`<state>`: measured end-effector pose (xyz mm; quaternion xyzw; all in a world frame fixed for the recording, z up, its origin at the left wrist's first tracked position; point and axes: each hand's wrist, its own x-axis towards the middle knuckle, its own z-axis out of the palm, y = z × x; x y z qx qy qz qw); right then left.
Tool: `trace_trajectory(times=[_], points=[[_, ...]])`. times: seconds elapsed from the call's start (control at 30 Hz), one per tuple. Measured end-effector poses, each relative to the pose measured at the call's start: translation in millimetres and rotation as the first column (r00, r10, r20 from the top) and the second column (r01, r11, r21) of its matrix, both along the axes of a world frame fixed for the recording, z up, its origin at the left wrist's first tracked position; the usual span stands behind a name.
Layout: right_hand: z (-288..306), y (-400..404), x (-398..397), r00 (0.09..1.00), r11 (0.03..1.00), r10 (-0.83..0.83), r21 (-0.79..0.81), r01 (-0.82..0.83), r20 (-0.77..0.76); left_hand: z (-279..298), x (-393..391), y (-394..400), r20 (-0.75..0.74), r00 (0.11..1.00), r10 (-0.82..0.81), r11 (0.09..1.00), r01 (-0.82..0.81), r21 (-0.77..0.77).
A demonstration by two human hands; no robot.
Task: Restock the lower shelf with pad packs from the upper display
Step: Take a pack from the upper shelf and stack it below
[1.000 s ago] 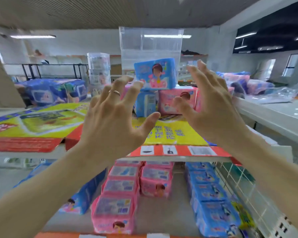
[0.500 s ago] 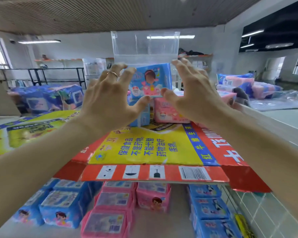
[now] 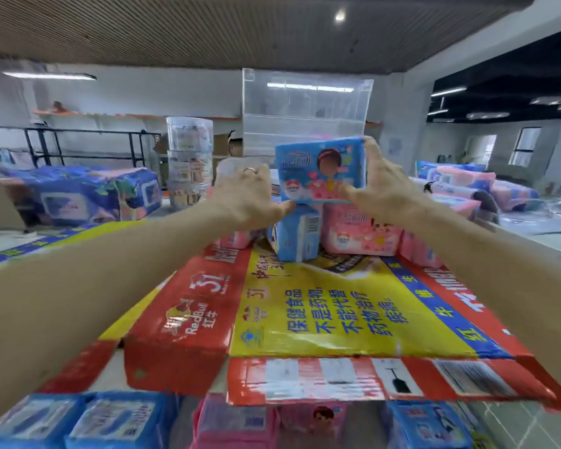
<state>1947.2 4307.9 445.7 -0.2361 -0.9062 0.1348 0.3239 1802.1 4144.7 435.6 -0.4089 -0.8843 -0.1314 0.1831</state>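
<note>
Left hand (image 3: 245, 202): ring on one finger, palm flat against the left edge of the top blue pad pack (image 3: 319, 170), thumb tucked under its lower corner, so it's holding that side.
Top blue pad pack: up on the upper display, sitting on a standing blue pack (image 3: 293, 236) and a pink pack (image 3: 361, 233), clear acrylic box (image 3: 306, 111) right behind it.
Right hand (image 3: 381, 192): fingers wrapped round the pack's right edge, thumb on the front, so it's squeezed between both hands.
Flattened cardboard (image 3: 321, 315): red and yellow sheet under the stack.
Lower shelf: blue packs (image 3: 75, 422) left, pink packs (image 3: 237, 422) middle, more blue far right, pretty blurry though.
</note>
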Motion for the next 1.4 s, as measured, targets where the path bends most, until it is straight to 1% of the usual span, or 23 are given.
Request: trace_trajectory(times=[0.07, 0.13, 0.2, 0.33, 0.43, 0.5, 0.6, 0.67, 0.73, 0.8, 0.97, 1.07, 1.13, 1.23, 1.33, 1.4], points=[[-2, 3, -6, 1.0, 0.997, 0.012, -0.07, -0.012, -0.003, 3, -9, 7, 0.111, 0.994, 0.012, 1.0, -0.014, 0.014], [-2, 1, -10, 1.0, 0.988, 0.02, -0.153, -0.02, 0.0, 6, -14, 13, 0.234, 0.972, -0.024, 0.998, 0.011, 0.059], [-2, 1, -14, 1.0, 0.983, 0.014, -0.182, -0.016, -0.009, 8, -19, 18, 0.349, 0.931, -0.109, 0.99, 0.069, 0.125], [-2, 1, -18, 0.999, 0.984, -0.002, -0.176, -0.007, -0.053, 14, -22, 26, 0.446, 0.843, -0.3, 0.945, 0.201, 0.256], [-6, 0, -13, 0.987, 0.988, -0.037, -0.153, 0.013, -0.157, 15, -20, 25, 0.404, 0.805, -0.435, 0.881, 0.288, 0.375], [-8, -2, -7, 0.958, 0.987, -0.022, -0.16, -0.025, -0.286, 15, -18, 23, 0.363, 0.786, -0.501, 0.834, 0.327, 0.443], [-3, -16, 10, 0.875, 0.986, -0.026, -0.158, -0.058, -0.483, 17, -10, 12, 0.32, 0.748, -0.581, 0.739, 0.319, 0.594], [2, -32, 20, 0.833, 0.989, 0.024, -0.106, -0.099, -0.553, 16, -2, -2, 0.258, 0.768, -0.587, 0.676, 0.289, 0.678], [4, -54, 27, 0.824, 0.989, 0.091, -0.045, -0.14, -0.559, 18, 9, -24, 0.217, 0.783, -0.583, 0.622, 0.258, 0.739], [2, -75, 35, 0.819, 0.984, 0.129, -0.03, -0.175, -0.559, 20, 23, -52, 0.173, 0.789, -0.59, 0.582, 0.267, 0.768], [-27, -127, 63, 0.782, 0.951, 0.222, -0.045, -0.304, -0.583, 13, 61, -123, 0.115, 0.798, -0.592, 0.535, 0.283, 0.796], [-54, -162, 87, 0.747, 0.914, 0.295, -0.052, -0.402, -0.596, -5, 96, -163, 0.128, 0.767, -0.629, 0.515, 0.287, 0.808], [-72, -181, 108, 0.733, 0.891, 0.311, -0.084, -0.447, -0.604, -27, 123, -187, 0.173, 0.746, -0.644, 0.518, 0.257, 0.816], [-103, -208, 148, 0.729, 0.833, 0.385, -0.128, -0.539, -0.566, -69, 172, -224, 0.237, 0.741, -0.628, 0.514, 0.166, 0.842], [-146, -238, 192, 0.699, 0.726, 0.491, -0.199, -0.658, -0.52, -121, 232, -265, 0.288, 0.799, -0.528, 0.551, 0.064, 0.832], [-180, -258, 219, 0.682, 0.655, 0.552, -0.257, -0.711, -0.48, -160, 270, -293, 0.364, 0.797, -0.482, 0.586, -0.015, 0.81]])
